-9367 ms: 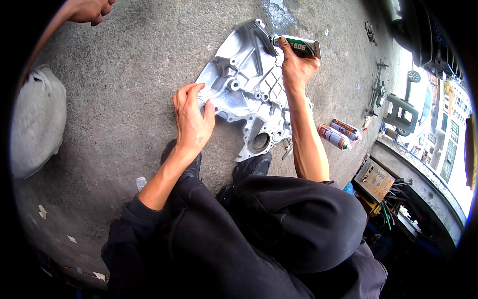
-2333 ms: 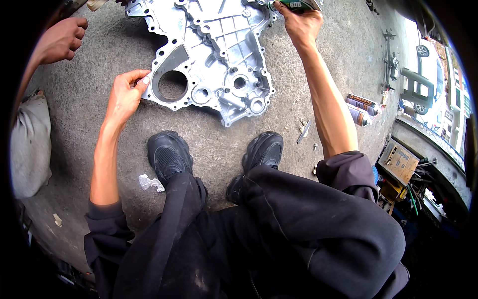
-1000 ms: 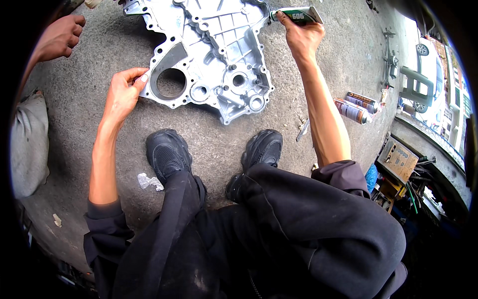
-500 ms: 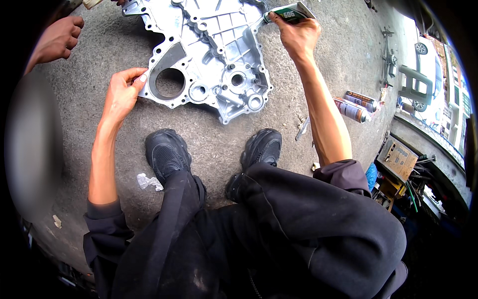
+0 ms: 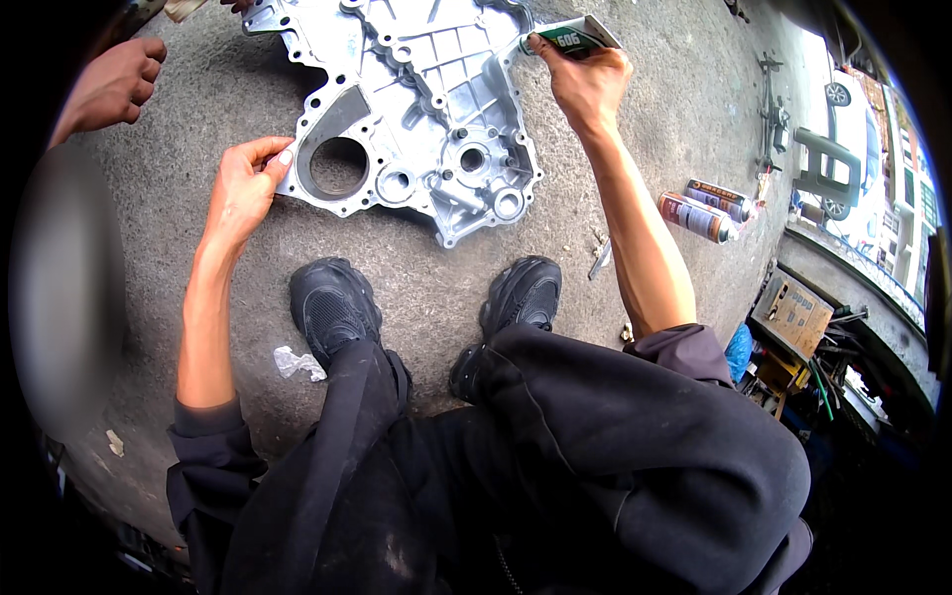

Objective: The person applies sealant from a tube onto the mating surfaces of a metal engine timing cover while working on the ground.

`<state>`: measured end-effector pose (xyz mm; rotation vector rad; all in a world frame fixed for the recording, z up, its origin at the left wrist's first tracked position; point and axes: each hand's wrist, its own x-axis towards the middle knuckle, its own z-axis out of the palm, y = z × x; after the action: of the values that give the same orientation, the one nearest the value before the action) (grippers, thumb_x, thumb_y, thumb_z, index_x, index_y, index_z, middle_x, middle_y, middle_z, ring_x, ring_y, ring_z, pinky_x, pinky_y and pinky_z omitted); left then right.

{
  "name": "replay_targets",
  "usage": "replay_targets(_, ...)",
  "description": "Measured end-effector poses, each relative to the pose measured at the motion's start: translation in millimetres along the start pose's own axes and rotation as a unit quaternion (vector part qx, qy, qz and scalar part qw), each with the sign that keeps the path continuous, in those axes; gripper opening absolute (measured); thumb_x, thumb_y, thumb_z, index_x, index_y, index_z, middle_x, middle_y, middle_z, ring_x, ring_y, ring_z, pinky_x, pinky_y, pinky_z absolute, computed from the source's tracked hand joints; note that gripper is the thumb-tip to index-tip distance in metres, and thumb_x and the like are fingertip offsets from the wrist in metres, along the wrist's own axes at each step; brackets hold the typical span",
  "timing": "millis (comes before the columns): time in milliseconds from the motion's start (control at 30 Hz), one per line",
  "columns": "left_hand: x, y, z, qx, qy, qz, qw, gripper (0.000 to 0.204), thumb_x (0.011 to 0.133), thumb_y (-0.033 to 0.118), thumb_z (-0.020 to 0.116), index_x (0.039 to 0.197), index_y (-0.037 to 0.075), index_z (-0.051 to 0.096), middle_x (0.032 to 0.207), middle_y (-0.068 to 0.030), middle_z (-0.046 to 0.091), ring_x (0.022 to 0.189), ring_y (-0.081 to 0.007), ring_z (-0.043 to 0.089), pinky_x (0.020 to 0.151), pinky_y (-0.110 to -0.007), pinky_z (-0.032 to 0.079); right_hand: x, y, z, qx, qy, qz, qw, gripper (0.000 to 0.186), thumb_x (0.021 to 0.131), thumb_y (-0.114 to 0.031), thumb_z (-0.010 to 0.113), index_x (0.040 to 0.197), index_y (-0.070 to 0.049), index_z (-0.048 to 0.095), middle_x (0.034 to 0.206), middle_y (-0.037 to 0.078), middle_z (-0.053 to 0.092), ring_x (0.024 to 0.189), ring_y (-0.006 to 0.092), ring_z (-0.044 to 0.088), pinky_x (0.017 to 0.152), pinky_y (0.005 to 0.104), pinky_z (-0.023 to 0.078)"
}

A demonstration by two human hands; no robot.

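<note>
A large silver cast metal cover (image 5: 416, 119) with bolt holes, ribs and round openings lies at the top middle. My left hand (image 5: 256, 178) pinches its left corner with thumb on top, beside the big round opening. My right hand (image 5: 588, 89) is closed on a green and silver tube (image 5: 585, 35), held at the cover's upper right edge with the nozzle end toward it. Whether the nozzle touches the metal I cannot tell. Another person's hand (image 5: 124, 84) hangs at the left, fingers curled, apart from mine.
Two spray cans (image 5: 699, 213) lie right on the concrete floor (image 5: 188, 149), near small debris. My black shoes (image 5: 332, 307) stand below the cover. A cardboard box (image 5: 788, 312) and cluttered tools are at lower right; a vehicle and metal parts beyond. A blurred patch fills the left edge.
Since the earliest frame the cover has turned and sits farther up in view; my left hand has shifted to another corner. In the last second my right hand has edged slightly left with the tube.
</note>
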<state>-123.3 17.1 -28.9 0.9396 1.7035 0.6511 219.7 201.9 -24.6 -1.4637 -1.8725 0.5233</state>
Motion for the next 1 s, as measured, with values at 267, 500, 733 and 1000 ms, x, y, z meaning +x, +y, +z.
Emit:
replay_targets(267,2.7,-0.3,0.4,0.000,-0.007,0.004,1.000,0.027,0.097,0.009,0.059,0.117,-0.006,0.069,0.094,-0.0048,0.070,0.081,-0.0092,0.061,0.074,-0.026,0.048,-4.2,-3.0,-3.2,-0.008,-0.011,0.031,0.999,0.026,0.077,-0.021,0.088,0.083,0.001,0.077,0.072,0.005,0.073,0.062,0.0096,0.064,0.060,0.0270,0.052)
replay_targets(500,1.2,0.9,0.8,0.006,-0.002,0.001,1.000,0.027,0.098,0.010,0.058,0.117,-0.005,0.068,0.094,-0.0051,0.070,0.081,-0.0094,0.061,0.073,-0.026,0.048,-9.8,-8.8,-2.1,0.022,-0.028,0.056,0.998,0.023,0.078,-0.020,0.087,0.085,0.000,0.077,0.073,0.005,0.074,0.064,0.0100,0.065,0.061,0.0267,0.052)
replay_targets(733,0.6,2.6,1.1,0.004,-0.002,-0.002,1.000,0.027,0.098,0.010,0.059,0.118,-0.005,0.069,0.094,-0.0054,0.071,0.081,-0.0096,0.061,0.073,-0.026,0.049,-16.3,-7.1,0.3,0.061,-0.013,0.049,0.997,0.021,0.079,-0.017,0.087,0.085,0.000,0.076,0.075,0.004,0.074,0.066,0.0098,0.065,0.063,0.0259,0.052)
replay_targets(1000,4.8,-2.6,-2.9,0.021,-0.029,-0.004,0.999,0.030,0.098,0.014,0.060,0.122,-0.003,0.067,0.100,-0.0046,0.071,0.091,-0.0104,0.064,0.083,-0.027,0.049,-18.8,3.6,4.9,0.070,-0.003,0.029,0.997,0.024,0.079,-0.022,0.085,0.079,0.000,0.076,0.070,0.008,0.072,0.054,0.0135,0.065,0.055,0.0300,0.054)
